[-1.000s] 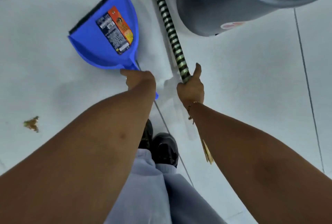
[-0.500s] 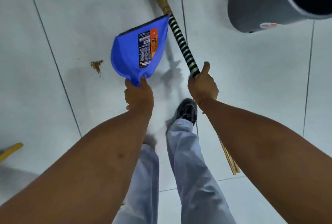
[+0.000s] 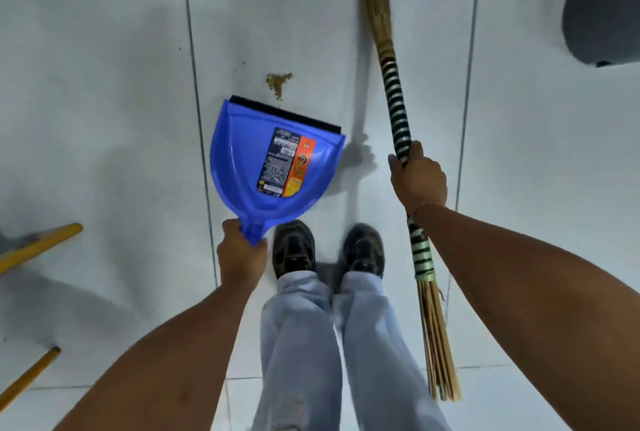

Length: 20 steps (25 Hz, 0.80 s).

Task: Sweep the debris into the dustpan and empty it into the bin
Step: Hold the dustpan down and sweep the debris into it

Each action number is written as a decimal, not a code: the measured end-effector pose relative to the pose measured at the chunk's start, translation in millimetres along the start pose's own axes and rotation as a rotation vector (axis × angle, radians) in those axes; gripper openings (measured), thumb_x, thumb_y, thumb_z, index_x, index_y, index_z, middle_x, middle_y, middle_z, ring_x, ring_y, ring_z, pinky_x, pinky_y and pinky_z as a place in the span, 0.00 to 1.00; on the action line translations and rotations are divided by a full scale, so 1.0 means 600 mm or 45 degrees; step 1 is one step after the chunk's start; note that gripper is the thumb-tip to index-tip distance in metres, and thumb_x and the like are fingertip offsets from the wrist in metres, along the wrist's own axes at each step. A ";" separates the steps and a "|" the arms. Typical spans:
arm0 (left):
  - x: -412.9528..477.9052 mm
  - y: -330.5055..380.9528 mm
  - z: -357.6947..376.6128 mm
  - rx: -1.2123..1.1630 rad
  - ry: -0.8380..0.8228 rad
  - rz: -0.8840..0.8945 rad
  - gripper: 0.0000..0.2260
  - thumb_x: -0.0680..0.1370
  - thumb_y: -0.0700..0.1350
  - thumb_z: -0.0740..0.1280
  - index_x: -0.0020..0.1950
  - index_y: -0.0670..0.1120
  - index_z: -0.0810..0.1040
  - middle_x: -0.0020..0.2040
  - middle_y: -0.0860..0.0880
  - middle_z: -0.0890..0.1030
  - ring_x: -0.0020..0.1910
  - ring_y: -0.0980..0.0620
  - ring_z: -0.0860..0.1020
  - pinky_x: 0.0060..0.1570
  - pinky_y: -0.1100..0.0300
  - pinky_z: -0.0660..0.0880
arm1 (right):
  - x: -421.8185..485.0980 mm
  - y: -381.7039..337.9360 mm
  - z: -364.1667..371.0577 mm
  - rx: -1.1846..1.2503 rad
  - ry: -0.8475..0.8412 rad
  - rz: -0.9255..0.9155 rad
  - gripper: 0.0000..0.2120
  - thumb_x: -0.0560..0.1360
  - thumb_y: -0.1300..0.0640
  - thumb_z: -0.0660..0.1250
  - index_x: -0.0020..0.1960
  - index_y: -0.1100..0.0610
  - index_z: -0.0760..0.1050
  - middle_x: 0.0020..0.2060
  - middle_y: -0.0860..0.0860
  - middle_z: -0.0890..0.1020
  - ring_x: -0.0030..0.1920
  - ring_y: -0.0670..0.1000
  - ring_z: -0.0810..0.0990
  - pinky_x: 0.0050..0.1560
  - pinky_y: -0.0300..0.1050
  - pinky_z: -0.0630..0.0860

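blue dustpan point(image 3: 273, 167), gripped by the left hand point(image 3: 242, 254), has its black lip beside the debris point(image 3: 278, 82); the right hand point(image 3: 417, 181) clasps the broom point(image 3: 398, 119), probably ready to sweep.

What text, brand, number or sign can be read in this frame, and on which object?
Dustpan sticker: dark panel and orange panel of print, too blurred to read.
Broom, bin, shoes: no text visible.
Nothing is legible.

Bright, even light; soft grey shadows pool on the pale tiled floor point(image 3: 104, 119). Wide-angle bending and slight blur at the edges.
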<state>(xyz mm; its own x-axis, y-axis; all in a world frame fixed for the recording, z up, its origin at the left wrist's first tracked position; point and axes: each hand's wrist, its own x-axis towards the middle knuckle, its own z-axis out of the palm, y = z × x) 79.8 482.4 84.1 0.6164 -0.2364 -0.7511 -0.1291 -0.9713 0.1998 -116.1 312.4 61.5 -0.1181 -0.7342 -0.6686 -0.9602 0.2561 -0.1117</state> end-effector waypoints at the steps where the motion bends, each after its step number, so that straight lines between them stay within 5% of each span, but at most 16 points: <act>1: 0.016 -0.020 0.001 0.008 -0.019 -0.014 0.16 0.72 0.35 0.68 0.56 0.37 0.68 0.52 0.34 0.79 0.51 0.34 0.77 0.45 0.50 0.71 | -0.004 -0.005 0.020 0.037 0.033 0.019 0.19 0.79 0.55 0.59 0.66 0.64 0.66 0.56 0.63 0.78 0.55 0.64 0.77 0.49 0.52 0.72; 4: 0.085 -0.074 0.008 0.032 0.003 -0.021 0.18 0.71 0.32 0.66 0.60 0.36 0.67 0.55 0.33 0.78 0.54 0.33 0.75 0.50 0.48 0.71 | -0.008 -0.009 0.097 0.099 0.043 0.126 0.20 0.76 0.66 0.59 0.67 0.64 0.63 0.62 0.61 0.74 0.58 0.64 0.76 0.56 0.54 0.73; 10: 0.240 -0.105 0.004 0.445 0.077 0.217 0.32 0.72 0.32 0.61 0.74 0.37 0.51 0.60 0.31 0.73 0.57 0.29 0.73 0.58 0.40 0.71 | -0.012 0.073 0.194 -0.151 -0.020 0.259 0.12 0.75 0.66 0.55 0.58 0.61 0.64 0.52 0.62 0.79 0.53 0.64 0.78 0.45 0.53 0.73; 17: 0.349 -0.079 -0.042 0.650 0.136 0.412 0.31 0.76 0.32 0.57 0.74 0.35 0.44 0.61 0.28 0.69 0.55 0.25 0.72 0.57 0.35 0.69 | 0.007 0.133 0.177 -0.566 0.017 -0.021 0.15 0.70 0.70 0.57 0.55 0.61 0.68 0.47 0.61 0.79 0.49 0.62 0.75 0.43 0.51 0.67; 20: 0.352 -0.072 -0.034 0.648 0.110 0.427 0.32 0.76 0.33 0.59 0.75 0.35 0.44 0.60 0.28 0.70 0.54 0.27 0.73 0.56 0.35 0.70 | 0.005 0.137 0.169 -0.488 0.134 -0.057 0.17 0.67 0.72 0.58 0.55 0.63 0.69 0.46 0.62 0.78 0.49 0.64 0.74 0.44 0.53 0.69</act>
<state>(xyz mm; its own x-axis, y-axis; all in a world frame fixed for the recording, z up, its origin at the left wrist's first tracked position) 231.8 475.2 -70.4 0.5360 -0.5490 -0.6414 -0.6684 -0.7400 0.0748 -169.4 394.9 -24.4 -0.0798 -0.8048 -0.5881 -0.9875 -0.0166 0.1567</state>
